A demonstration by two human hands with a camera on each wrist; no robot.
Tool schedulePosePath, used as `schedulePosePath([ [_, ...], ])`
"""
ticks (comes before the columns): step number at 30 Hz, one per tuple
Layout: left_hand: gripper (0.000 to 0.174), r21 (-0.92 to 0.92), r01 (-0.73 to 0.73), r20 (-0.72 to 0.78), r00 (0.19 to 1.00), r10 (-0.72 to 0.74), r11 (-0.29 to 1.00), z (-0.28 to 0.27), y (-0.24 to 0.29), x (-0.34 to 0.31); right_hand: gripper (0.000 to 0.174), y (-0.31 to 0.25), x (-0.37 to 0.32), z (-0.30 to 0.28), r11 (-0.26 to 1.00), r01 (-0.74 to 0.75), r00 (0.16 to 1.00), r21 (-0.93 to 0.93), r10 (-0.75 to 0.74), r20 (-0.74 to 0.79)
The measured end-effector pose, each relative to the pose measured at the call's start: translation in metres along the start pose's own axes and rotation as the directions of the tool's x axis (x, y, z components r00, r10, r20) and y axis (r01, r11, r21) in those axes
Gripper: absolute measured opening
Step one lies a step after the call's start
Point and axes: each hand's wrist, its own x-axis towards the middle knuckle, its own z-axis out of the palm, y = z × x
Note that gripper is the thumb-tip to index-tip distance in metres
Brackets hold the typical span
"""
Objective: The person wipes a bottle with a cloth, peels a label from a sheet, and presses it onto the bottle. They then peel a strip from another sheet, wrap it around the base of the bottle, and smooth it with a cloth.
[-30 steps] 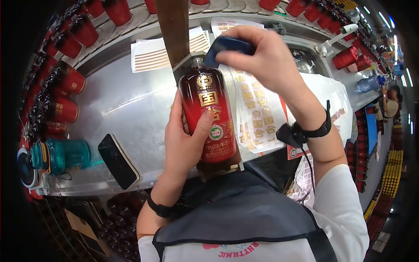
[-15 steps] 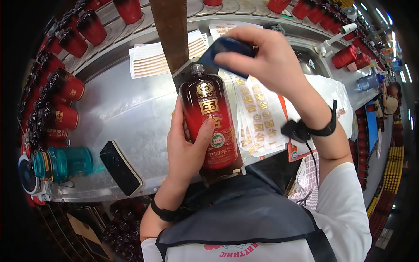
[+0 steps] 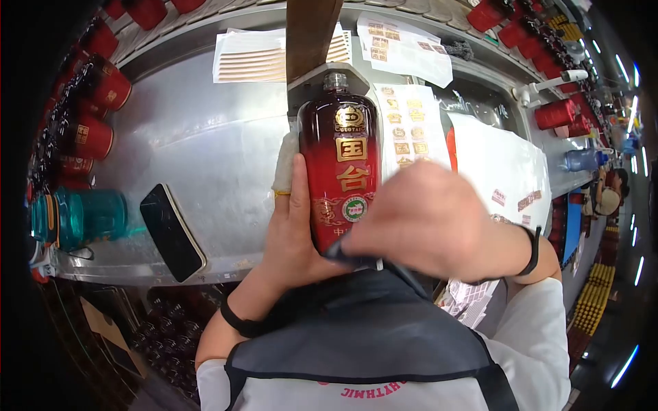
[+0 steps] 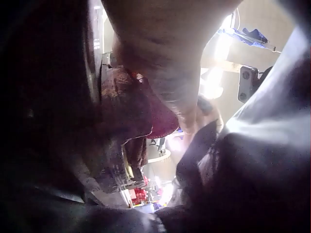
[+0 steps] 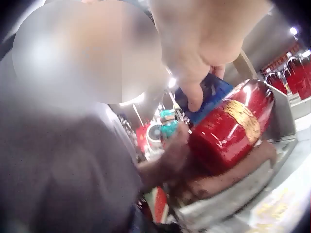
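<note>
A red and black glass bottle [image 3: 339, 147] with gold characters and a green-white round mark lies in a holder, its neck pointing away from the body. My left hand [image 3: 288, 236] holds it from the left, fingers along its side and the palm near its base; one finger wears a white cover [image 3: 286, 161]. My right hand [image 3: 432, 219], blurred, is over the bottle's lower right part. In the right wrist view it pinches a flat blue scraper [image 5: 209, 99] right at the bottle's side. The left wrist view is mostly dark.
Sheets of gold decals [image 3: 411, 123] lie right of the bottle, a striped sheet [image 3: 250, 58] behind it. A brown upright board [image 3: 312, 34] stands past the neck. On the left are a phone [image 3: 173, 233] and a teal jug [image 3: 89, 216]. Red bottles [image 3: 110, 82] line the conveyor.
My right hand has come down from beside the neck to the bottle's base with the blue scraper. My left thumb has left the bottle's front, and the hand has slid toward the side and base.
</note>
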Motion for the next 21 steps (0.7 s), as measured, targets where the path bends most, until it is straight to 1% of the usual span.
schedulePosePath([
  [1, 0.143, 0.045, -0.005, 0.005, 1.0, 0.005, 0.999, -0.003, 0.002, 0.001, 0.024, 0.006, 0.005, -0.006, 0.994, -0.108, 0.994, 0.027, 0.109, -0.029],
  [2, 0.144, 0.089, -0.01, 0.011, 1.0, 0.009, 0.996, -0.005, 0.003, 0.002, 0.022, 0.018, 0.014, -0.015, 0.984, -0.174, 0.982, -0.044, 0.17, -0.086],
  [3, 0.144, 0.083, -0.046, -0.028, 0.998, 0.049, 0.995, -0.004, 0.004, 0.004, 0.023, 0.018, 0.014, -0.016, 0.982, -0.155, 0.984, -0.104, 0.144, -0.103],
  [4, 0.144, 0.079, -0.046, -0.039, 0.998, 0.049, 0.996, -0.005, 0.004, 0.004, 0.025, 0.02, 0.016, -0.017, 0.978, -0.13, 0.987, -0.166, 0.111, -0.116],
  [6, 0.142, 0.068, -0.003, -0.007, 1.0, 0.004, 0.998, -0.007, 0.002, 0.001, 0.029, 0.008, 0.008, -0.001, 0.992, -0.01, 0.994, -0.124, -0.003, -0.106],
  [7, 0.142, 0.064, -0.003, -0.015, 1.0, 0.004, 0.998, -0.007, 0.001, 0.001, 0.033, 0.005, 0.007, -0.001, 0.992, 0.006, 0.994, -0.128, -0.02, -0.11],
  [8, 0.142, 0.037, 0.011, -0.016, 1.0, -0.011, 0.999, -0.006, 0.0, 0.0, 0.033, 0.009, 0.008, -0.002, 0.991, 0.011, 0.995, -0.13, -0.024, -0.101],
  [10, 0.142, 0.006, 0.023, -0.015, 1.0, -0.023, 1.0, -0.004, -0.001, -0.001, 0.034, 0.016, 0.009, -0.004, 0.965, -0.01, 0.98, -0.262, -0.042, -0.193],
  [11, 0.142, 0.0, 0.009, -0.015, 1.0, -0.009, 1.0, -0.004, -0.001, 0.0, 0.036, 0.018, 0.008, 0.002, 0.978, -0.002, 0.979, -0.207, -0.04, -0.2],
  [12, 0.142, -0.005, -0.005, -0.013, 1.0, 0.005, 1.0, -0.005, 0.0, 0.001, 0.036, 0.021, 0.007, 0.001, 0.977, -0.002, 0.979, -0.211, -0.041, -0.2],
  [14, 0.141, 0.011, 0.01, -0.011, 1.0, -0.01, 1.0, -0.006, 0.001, 0.0, 0.037, 0.027, 0.007, -0.002, 0.96, -0.018, 0.982, -0.278, -0.035, -0.184],
  [16, 0.14, 0.027, 0.018, -0.015, 1.0, -0.018, 0.999, -0.006, 0.001, 0.0, 0.036, 0.027, 0.007, -0.001, 0.962, -0.012, 0.981, -0.274, -0.042, -0.189],
  [18, 0.139, 0.048, 0.007, -0.023, 1.0, -0.006, 0.999, -0.006, 0.002, 0.002, 0.034, 0.021, 0.007, 0.001, 0.973, -0.001, 0.985, -0.231, -0.039, -0.168],
  [19, 0.139, 0.069, -0.005, -0.029, 1.0, 0.006, 0.998, -0.007, 0.002, 0.002, 0.034, 0.025, 0.009, -0.002, 0.962, -0.031, 0.983, -0.271, -0.02, -0.184],
  [21, 0.138, 0.059, -0.013, -0.033, 0.999, 0.015, 0.998, -0.006, 0.003, 0.003, 0.034, 0.021, 0.009, 0.002, 0.967, -0.009, 0.983, -0.255, -0.038, -0.18],
])
